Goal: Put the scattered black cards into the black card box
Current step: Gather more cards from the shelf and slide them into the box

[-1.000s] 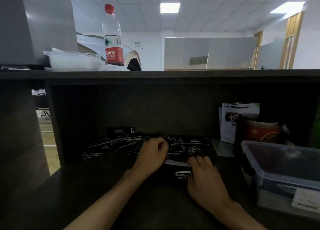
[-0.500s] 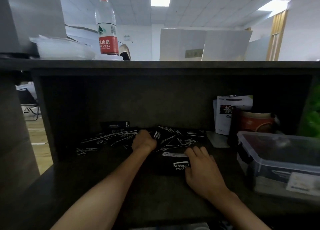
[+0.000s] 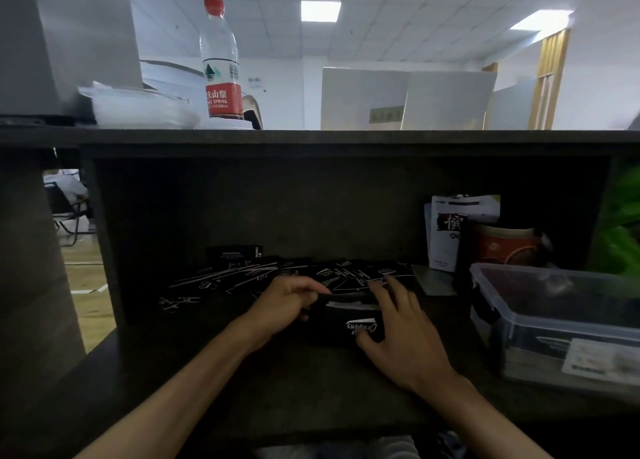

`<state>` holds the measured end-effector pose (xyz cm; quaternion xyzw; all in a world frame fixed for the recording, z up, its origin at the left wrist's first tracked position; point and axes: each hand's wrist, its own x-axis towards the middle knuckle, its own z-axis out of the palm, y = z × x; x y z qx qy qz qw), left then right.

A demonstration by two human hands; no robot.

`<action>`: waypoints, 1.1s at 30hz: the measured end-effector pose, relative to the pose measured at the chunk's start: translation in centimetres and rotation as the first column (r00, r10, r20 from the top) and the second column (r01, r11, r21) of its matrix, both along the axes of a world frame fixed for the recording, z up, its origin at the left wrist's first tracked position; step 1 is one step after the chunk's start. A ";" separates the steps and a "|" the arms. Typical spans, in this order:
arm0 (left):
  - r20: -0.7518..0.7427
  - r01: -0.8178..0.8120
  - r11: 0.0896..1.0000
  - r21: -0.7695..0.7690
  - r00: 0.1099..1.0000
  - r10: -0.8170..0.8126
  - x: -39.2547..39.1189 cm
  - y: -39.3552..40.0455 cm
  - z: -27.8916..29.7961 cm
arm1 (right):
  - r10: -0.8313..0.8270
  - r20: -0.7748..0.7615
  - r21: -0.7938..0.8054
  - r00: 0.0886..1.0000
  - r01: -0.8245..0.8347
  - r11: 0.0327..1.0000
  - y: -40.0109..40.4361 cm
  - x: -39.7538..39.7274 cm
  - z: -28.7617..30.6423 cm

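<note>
The black card box [image 3: 349, 325] with a white logo lies on the dark desk inside the shelf niche, its open top showing white card edges. My right hand [image 3: 403, 323] holds the box, thumb on its front face and fingers spread over its right end. My left hand [image 3: 289, 303] is at the box's left edge and pinches a black card [image 3: 346, 296] over the opening. Several scattered black cards [image 3: 242, 277] with white print lie fanned behind the box, reaching right to more black cards [image 3: 384, 271].
A second small black box [image 3: 235, 252] stands at the back left. A clear lidded plastic container [image 3: 554, 316], a red-brown cup [image 3: 505, 247] and a white pouch [image 3: 446, 237] crowd the right. A water bottle [image 3: 221, 64] stands on the shelf top above.
My left hand has pulled back from the card pile to the box's opening, now with a card in its fingers. My right hand stays on the box.
</note>
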<state>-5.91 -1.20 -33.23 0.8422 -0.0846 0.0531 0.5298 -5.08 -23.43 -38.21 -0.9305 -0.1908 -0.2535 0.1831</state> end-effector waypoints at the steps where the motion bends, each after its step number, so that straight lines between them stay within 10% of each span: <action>1: -0.011 0.024 1.000 0.003 1.000 -0.024 0.3 -0.2 0.0 | 0.006 0.000 -0.010 1.000 -0.006 1.000 0.0 0.0 0.0; 6: -0.152 0.168 0.986 -0.019 0.974 -0.169 2.5 -0.3 0.1 | 0.006 0.058 -0.082 0.998 -0.001 0.997 0.2 0.5 -0.2; 11: 0.190 -0.496 0.837 0.232 0.867 0.462 8.6 0.8 -0.5 | 0.022 0.056 -0.074 0.998 -0.018 0.997 0.0 0.7 -0.4; 16: 0.124 -0.495 0.626 0.603 0.833 0.540 11.4 0.7 -2.8 | 0.034 0.063 -0.073 0.997 -0.030 0.997 0.0 0.7 -0.4; 26: 0.024 -0.585 0.809 -0.058 0.809 0.587 10.1 2.3 -1.4 | 0.050 0.056 -0.045 0.997 -0.048 0.998 -0.1 0.4 -0.1; 33: 0.277 -0.380 0.917 0.125 0.901 0.335 5.1 2.7 0.7 | 0.046 0.059 -0.044 0.997 -0.044 0.998 0.0 0.2 0.1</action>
